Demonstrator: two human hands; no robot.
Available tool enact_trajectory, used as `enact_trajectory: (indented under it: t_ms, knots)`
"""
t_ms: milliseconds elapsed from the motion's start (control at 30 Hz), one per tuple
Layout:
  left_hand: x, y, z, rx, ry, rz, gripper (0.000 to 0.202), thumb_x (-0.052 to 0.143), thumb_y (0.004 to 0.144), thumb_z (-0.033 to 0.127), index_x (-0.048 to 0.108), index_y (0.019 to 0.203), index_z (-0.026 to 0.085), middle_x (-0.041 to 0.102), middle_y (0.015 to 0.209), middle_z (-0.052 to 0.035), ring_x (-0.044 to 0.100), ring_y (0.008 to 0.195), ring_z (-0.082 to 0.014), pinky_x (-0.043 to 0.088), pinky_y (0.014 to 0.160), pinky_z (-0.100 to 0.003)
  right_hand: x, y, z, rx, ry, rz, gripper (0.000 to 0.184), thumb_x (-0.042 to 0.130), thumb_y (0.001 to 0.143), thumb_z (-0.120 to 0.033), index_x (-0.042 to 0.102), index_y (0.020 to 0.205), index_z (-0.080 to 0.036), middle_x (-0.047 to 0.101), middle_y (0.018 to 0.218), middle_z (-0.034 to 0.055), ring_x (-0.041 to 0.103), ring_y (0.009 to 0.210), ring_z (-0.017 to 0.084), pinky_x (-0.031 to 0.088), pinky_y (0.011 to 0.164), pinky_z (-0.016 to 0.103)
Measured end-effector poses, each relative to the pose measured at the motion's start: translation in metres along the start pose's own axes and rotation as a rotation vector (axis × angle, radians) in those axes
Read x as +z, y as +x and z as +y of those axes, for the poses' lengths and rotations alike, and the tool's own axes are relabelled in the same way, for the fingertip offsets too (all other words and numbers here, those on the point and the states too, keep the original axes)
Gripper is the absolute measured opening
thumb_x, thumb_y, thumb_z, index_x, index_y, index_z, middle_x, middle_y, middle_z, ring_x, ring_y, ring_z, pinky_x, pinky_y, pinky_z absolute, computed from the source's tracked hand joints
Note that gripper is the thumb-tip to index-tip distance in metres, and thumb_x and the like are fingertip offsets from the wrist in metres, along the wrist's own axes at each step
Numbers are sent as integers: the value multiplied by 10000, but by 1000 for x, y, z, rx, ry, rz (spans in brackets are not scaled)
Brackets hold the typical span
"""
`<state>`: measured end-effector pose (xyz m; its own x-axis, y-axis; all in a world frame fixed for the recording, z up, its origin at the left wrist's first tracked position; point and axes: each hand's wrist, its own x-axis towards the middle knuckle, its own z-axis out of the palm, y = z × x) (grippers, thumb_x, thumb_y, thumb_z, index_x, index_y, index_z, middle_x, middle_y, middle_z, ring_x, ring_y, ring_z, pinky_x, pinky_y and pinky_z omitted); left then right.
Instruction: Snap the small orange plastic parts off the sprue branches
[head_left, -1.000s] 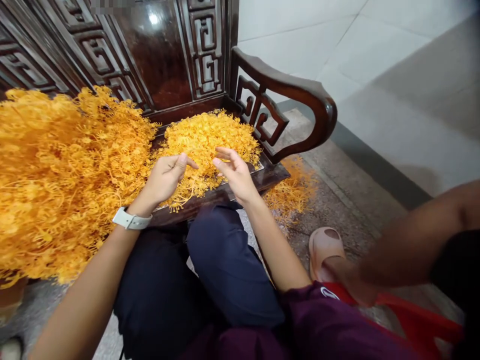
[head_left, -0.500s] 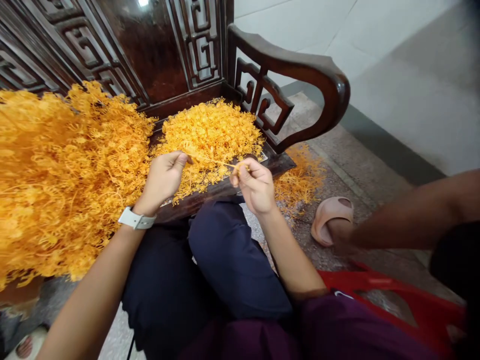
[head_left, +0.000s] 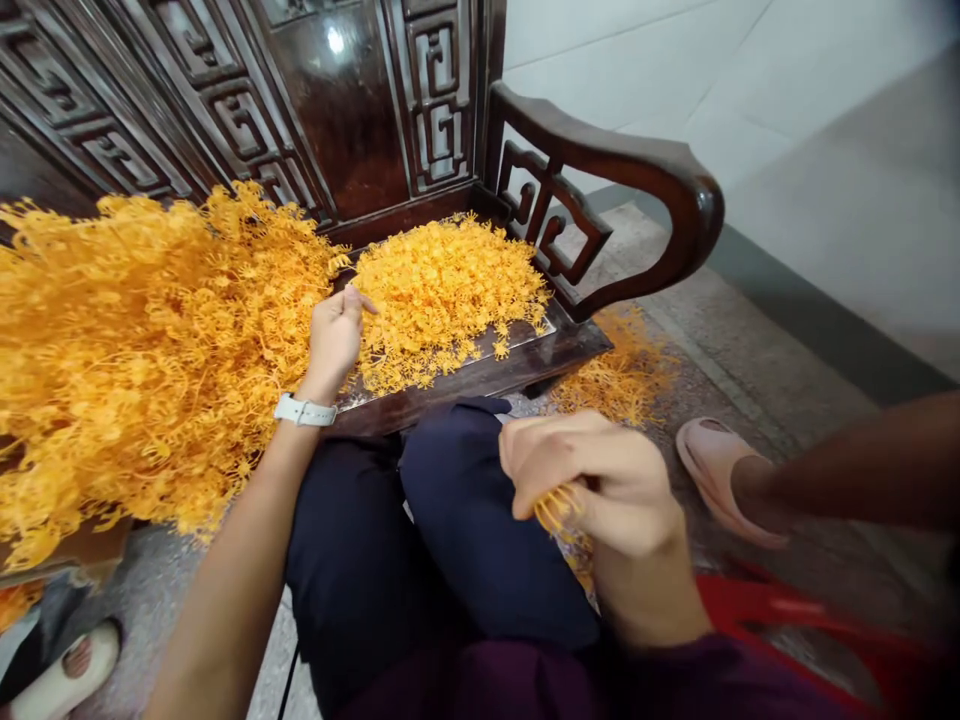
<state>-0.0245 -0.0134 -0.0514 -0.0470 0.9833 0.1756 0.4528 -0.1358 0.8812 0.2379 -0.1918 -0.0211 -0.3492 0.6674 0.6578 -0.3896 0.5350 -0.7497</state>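
Observation:
A big heap of orange plastic sprigs (head_left: 142,350) covers the left of a dark carved wooden chair (head_left: 600,170). A smaller, flatter pile of loose orange pieces (head_left: 450,290) lies on the seat. My left hand (head_left: 334,335), with a white watch on its wrist, rests at the edge of the big heap with its fingers curled into the sprigs. My right hand (head_left: 600,480) is pulled back over my knee, closed round an orange sprig (head_left: 555,510).
More orange pieces (head_left: 622,375) lie on the stone floor beside the chair. Another person's leg and pink slipper (head_left: 720,475) reach in from the right. A red plastic object (head_left: 810,620) sits at lower right. A sandalled foot (head_left: 64,670) shows at lower left.
My right hand has pulled away from the seat towards my knee with an orange sprig in it. My left hand has moved left to the big heap.

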Motion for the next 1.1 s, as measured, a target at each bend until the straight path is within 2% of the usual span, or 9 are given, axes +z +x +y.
enact_trajectory:
  t_ms: [67,167,267,333,500,733,833,967,1100]
  knots:
    - [2,-6,1,8,-71,-39,615,482,1015,751,603,714,228,343,520,32,254,479,-136,185,512,-317,-19,12,16,18,109,-4,95,755,1000,-328,786,977,-241,669,666,19,611,584,145,512,548,301]
    - [9,-13,7,35,-121,-147,655,497,987,794,601,679,225,332,494,35,233,467,-130,180,504,-314,-45,37,62,190,66,397,332,734,981,-549,735,1179,-283,681,857,33,594,650,141,580,617,326]
    - [13,-17,13,46,-134,-244,705,517,943,855,624,679,211,330,478,43,236,449,-118,175,499,-301,-54,54,115,313,-113,686,576,803,923,-419,577,1450,-353,635,1321,93,678,863,170,639,836,413]
    - [14,-19,14,46,-144,-286,730,517,921,887,640,694,204,324,477,50,235,444,-114,168,499,-295,-51,57,142,356,-123,754,613,787,915,-372,534,1473,-356,578,1415,109,695,926,190,641,882,443]
    - [13,-20,11,62,-142,-307,707,528,950,842,661,709,191,329,501,46,245,455,-112,165,502,-294,-38,52,166,393,-144,788,272,769,903,-417,670,1094,-250,680,1181,81,678,961,199,621,934,414]
    - [10,-21,15,-2,-241,-414,634,569,961,775,646,695,205,291,468,50,201,455,-121,145,517,-321,-30,54,173,512,-64,727,547,879,788,-517,635,1214,-273,664,1306,108,656,1170,244,599,889,387]
    - [10,-20,14,-15,-257,-442,620,597,950,763,646,683,206,281,466,50,191,455,-120,143,518,-323,-26,55,173,484,46,692,433,855,824,-550,682,1105,-269,713,1131,69,678,1031,203,577,832,343]
    - [10,-16,3,-46,-207,-253,571,547,1021,661,629,679,211,282,485,44,206,466,-130,155,526,-323,-21,49,163,400,186,741,345,860,838,-545,697,916,-251,680,847,4,617,767,141,516,725,293]
    - [14,-19,3,62,-17,89,490,515,1094,494,566,694,215,436,586,-2,381,569,-161,277,572,-318,-6,31,141,408,159,453,351,816,921,-525,678,840,-213,627,719,-17,566,680,129,462,698,289]
